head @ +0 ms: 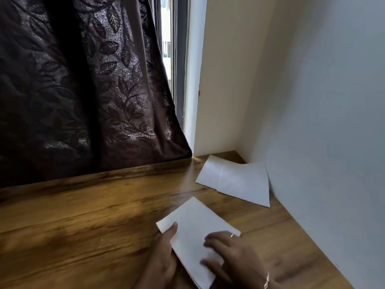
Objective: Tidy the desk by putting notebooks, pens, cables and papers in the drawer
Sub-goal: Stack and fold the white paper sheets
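Observation:
A folded white paper (193, 224) lies on the wooden desk (93, 215) near the front edge. My left hand (162, 257) grips its left edge, thumb on top. My right hand (231, 255), with a ring and a bracelet, rests flat on the paper's right part with fingers spread. Two more white sheets (237, 180) lie overlapped in the far right corner of the desk, against the wall. No drawer is in view.
A dark leaf-patterned curtain (83, 90) hangs along the back of the desk on the left. A window gap (167, 49) shows beside it. White walls (323, 122) close off the right side and the corner.

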Demonstrator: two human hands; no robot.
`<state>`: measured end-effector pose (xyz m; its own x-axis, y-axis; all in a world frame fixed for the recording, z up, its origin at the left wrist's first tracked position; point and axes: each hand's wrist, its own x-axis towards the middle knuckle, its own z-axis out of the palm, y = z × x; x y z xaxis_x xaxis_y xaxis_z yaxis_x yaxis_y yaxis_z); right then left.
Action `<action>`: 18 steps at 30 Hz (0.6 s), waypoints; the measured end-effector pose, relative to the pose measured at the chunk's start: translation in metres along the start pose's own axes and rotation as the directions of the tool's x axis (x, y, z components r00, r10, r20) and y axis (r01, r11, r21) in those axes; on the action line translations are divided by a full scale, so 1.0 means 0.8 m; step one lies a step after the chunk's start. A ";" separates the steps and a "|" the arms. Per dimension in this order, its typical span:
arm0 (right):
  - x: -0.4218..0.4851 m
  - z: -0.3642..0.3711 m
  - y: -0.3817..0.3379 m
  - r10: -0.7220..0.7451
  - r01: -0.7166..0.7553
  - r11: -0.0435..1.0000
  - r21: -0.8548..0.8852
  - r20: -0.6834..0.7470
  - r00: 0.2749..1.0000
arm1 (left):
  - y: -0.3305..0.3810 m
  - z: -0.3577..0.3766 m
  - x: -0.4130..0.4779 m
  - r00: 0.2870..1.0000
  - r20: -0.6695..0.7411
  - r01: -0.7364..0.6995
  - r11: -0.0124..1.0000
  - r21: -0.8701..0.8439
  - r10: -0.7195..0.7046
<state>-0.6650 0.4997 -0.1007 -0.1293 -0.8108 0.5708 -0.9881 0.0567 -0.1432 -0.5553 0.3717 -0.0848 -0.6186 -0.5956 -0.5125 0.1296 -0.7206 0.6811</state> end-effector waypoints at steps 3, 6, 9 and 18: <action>0.027 -0.011 0.046 0.239 -0.238 0.971 0.031 -0.013 0.971 | 0.006 -0.003 -0.003 0.999 0.042 0.014 1.000 -0.018 -0.014; 0.054 -0.011 0.101 0.479 -0.476 0.878 -0.054 0.073 0.875 | 0.010 -0.008 -0.004 0.996 0.087 0.040 0.998 -0.056 -0.035; 0.069 -0.004 0.140 0.552 -0.528 0.834 -0.161 0.236 0.800 | 0.014 -0.012 -0.003 0.983 0.162 0.103 0.985 -0.137 -0.080; 0.084 0.006 0.147 0.512 -0.398 0.842 -0.363 0.310 0.801 | 0.017 -0.017 0.001 0.922 0.362 0.244 0.934 -0.260 -0.140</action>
<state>-0.7893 0.4489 -0.0833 -0.5835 -0.8011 0.1333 -0.8114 0.5820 -0.0540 -0.5437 0.3567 -0.0828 -0.8685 -0.3197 -0.3788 0.1716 -0.9109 0.3753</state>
